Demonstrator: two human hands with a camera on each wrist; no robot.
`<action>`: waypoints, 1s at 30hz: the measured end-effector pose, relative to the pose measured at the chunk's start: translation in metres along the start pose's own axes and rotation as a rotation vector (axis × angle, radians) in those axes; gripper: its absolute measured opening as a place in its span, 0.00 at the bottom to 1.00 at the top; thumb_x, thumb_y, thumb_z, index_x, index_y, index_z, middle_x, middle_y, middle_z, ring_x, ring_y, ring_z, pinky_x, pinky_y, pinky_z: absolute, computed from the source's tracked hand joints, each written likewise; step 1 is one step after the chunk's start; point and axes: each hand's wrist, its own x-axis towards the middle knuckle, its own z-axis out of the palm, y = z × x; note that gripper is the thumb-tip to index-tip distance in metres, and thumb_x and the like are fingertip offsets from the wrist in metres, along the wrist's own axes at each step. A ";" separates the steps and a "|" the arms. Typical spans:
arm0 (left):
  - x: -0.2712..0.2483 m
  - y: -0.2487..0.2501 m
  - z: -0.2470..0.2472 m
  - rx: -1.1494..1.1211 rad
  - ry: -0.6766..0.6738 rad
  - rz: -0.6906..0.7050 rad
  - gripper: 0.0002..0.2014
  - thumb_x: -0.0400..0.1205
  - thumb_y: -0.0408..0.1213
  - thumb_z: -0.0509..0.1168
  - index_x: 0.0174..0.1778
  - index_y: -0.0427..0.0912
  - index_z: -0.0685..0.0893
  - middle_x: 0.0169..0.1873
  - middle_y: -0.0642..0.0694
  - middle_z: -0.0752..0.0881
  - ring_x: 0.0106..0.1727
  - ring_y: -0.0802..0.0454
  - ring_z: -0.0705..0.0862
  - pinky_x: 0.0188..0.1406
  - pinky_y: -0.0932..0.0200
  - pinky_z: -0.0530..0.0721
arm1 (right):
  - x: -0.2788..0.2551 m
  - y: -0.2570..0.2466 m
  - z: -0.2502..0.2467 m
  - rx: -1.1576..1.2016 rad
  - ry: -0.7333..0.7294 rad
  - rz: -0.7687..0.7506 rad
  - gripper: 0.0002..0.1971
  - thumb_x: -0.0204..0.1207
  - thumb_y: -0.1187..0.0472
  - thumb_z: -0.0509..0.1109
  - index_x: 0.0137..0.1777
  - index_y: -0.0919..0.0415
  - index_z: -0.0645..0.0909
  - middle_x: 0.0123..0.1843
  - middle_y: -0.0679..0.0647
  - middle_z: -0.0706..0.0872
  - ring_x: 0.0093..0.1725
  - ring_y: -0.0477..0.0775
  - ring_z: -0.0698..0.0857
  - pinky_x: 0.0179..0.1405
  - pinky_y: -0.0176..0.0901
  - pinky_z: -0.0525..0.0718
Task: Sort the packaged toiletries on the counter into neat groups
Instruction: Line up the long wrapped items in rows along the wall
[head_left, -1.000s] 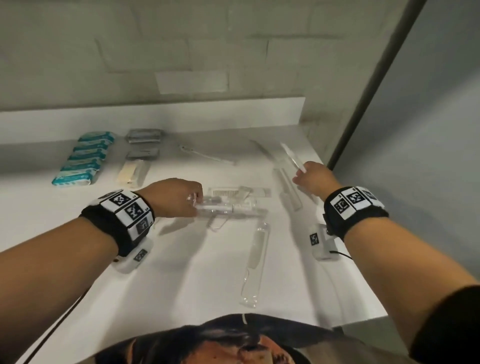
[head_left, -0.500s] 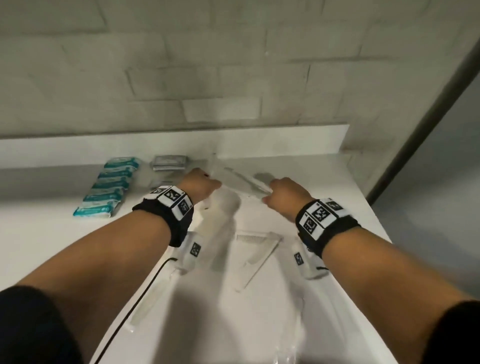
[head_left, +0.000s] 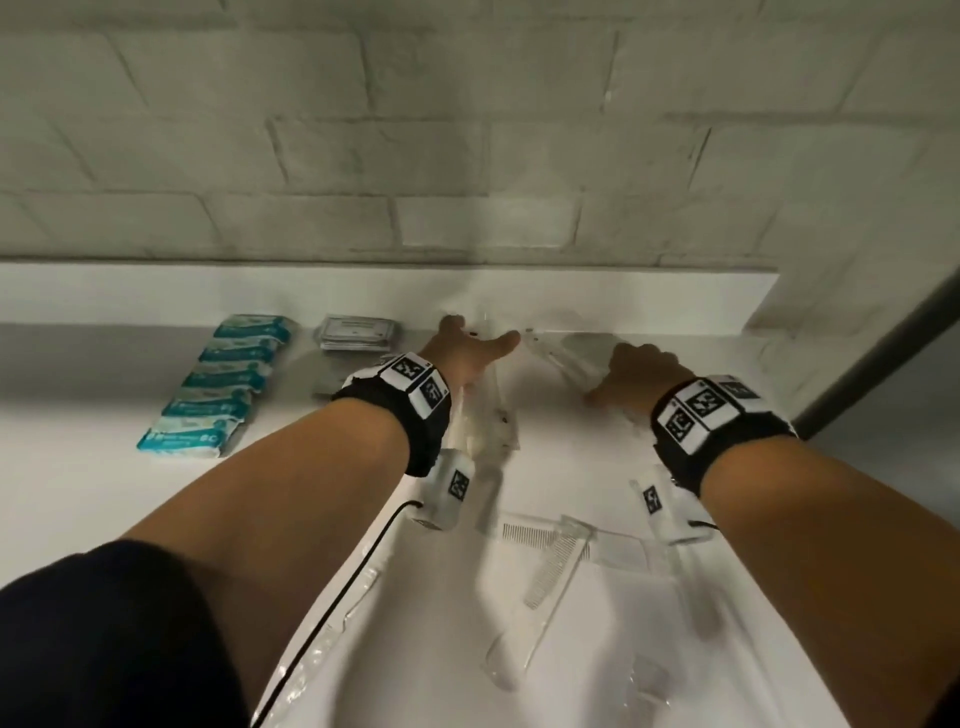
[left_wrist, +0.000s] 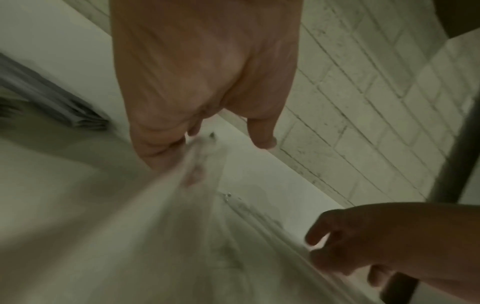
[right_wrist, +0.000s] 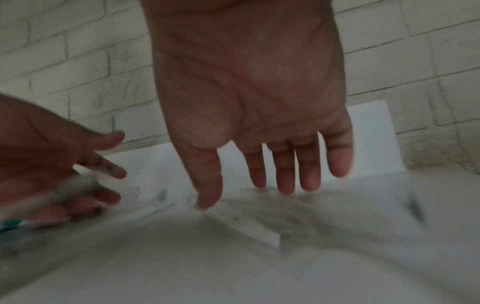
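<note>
Several long clear toothbrush packets (head_left: 485, 415) lie at the back of the white counter (head_left: 78, 493). My left hand (head_left: 467, 353) is spread over their far end with thumb and fingers stretched out, and the packets (left_wrist: 197, 174) run beneath the thumb. My right hand (head_left: 639, 374) hovers just right of it, fingers straight in the right wrist view (right_wrist: 280, 181), above another clear packet (head_left: 561, 358) lying flat by the backsplash. A row of teal packets (head_left: 218, 384) and stacked grey packets (head_left: 358, 332) sit at the back left.
Clear-wrapped combs (head_left: 550, 561) and a clear tube packet (head_left: 511, 660) lie nearer me, between my forearms. A low white backsplash ledge (head_left: 156, 291) and a brick wall close the back. The counter ends at the right by a dark vertical post (head_left: 883, 353).
Both hands carried clear packets from mid-counter to the back. The right hand has let its packet go and opened. The left hand's fingers have spread over its packets.
</note>
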 end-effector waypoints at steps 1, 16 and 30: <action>0.001 0.000 -0.002 -0.003 0.008 -0.028 0.50 0.71 0.65 0.69 0.83 0.48 0.53 0.73 0.38 0.76 0.68 0.39 0.80 0.67 0.49 0.79 | -0.001 0.001 -0.003 0.019 0.068 0.001 0.35 0.70 0.42 0.71 0.73 0.58 0.70 0.68 0.62 0.76 0.68 0.67 0.75 0.67 0.57 0.75; -0.063 -0.046 -0.013 0.897 -0.168 0.243 0.32 0.77 0.45 0.67 0.79 0.53 0.68 0.73 0.46 0.74 0.71 0.45 0.77 0.68 0.53 0.77 | -0.032 -0.076 0.021 -0.262 0.150 -0.715 0.09 0.79 0.59 0.64 0.56 0.52 0.83 0.70 0.58 0.74 0.66 0.65 0.75 0.61 0.51 0.73; -0.067 -0.042 -0.014 0.979 -0.178 0.254 0.39 0.74 0.55 0.71 0.80 0.51 0.64 0.72 0.45 0.76 0.70 0.43 0.77 0.67 0.50 0.77 | -0.045 -0.061 -0.008 0.113 -0.092 -0.344 0.24 0.83 0.54 0.64 0.75 0.65 0.73 0.71 0.62 0.80 0.65 0.61 0.82 0.53 0.41 0.80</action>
